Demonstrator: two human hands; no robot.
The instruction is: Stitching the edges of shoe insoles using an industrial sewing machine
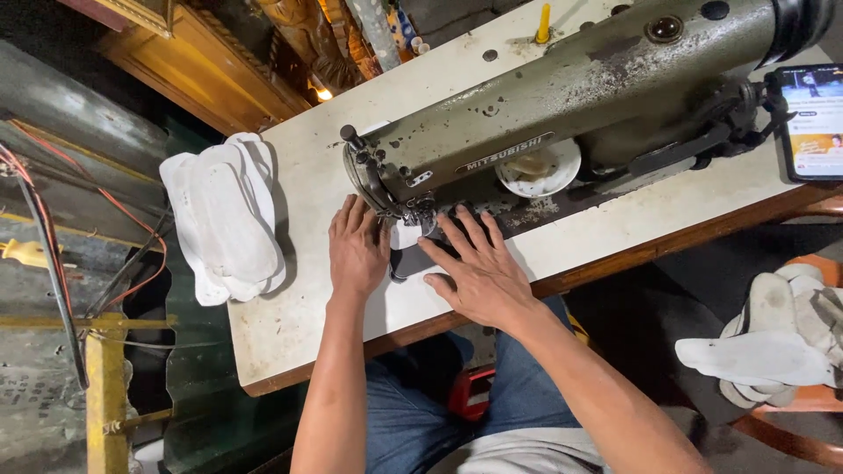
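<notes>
Both forearms reached up from the lap to the table (290,298). Left hand (357,248) lay flat, fingers together, pressing a dark piece (411,262) with a white part (405,234) at the needle of the grey sewing machine (562,96). Right hand (479,270) was spread wide, palm down on the same piece, just right of the presser foot. Neither hand pinched anything. The piece sat directly under the machine head, between the two hands. A stack of white insole-shaped pieces (226,215) rested at the table's left end; more such pieces (773,347) were heaped on a seat to the right. Judged from this, one piece was mid-stitch; which pile held finished pieces could not be told. A phone (817,123) stood beside the machine.
</notes>
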